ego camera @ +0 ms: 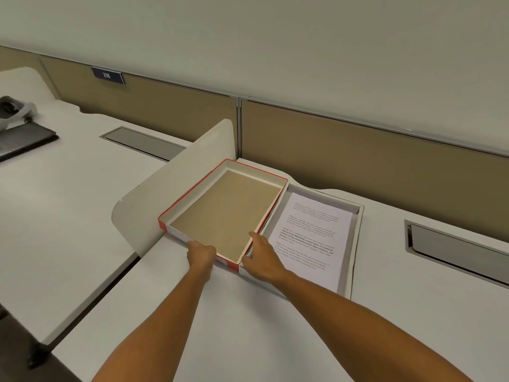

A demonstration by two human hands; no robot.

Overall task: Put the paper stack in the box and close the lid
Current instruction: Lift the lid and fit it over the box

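Observation:
An open box lies on the white desk (220, 312). Its red-edged lid (225, 208), brown inside, lies flat on the left, joined to the white box base (355, 244) on the right. A printed paper stack (311, 238) lies inside the base. My left hand (201, 255) grips the lid's near wall close to its middle. My right hand (261, 260) holds the lid's near right corner, thumb on the rim by the hinge and fingers curled round the corner.
A low white divider panel (176, 188) stands right against the lid's left side. A tan partition wall (358, 150) runs behind the box. A cable slot (454, 252) lies to the right. A dark folder (24, 139) and a plastic bag (13, 108) lie far left.

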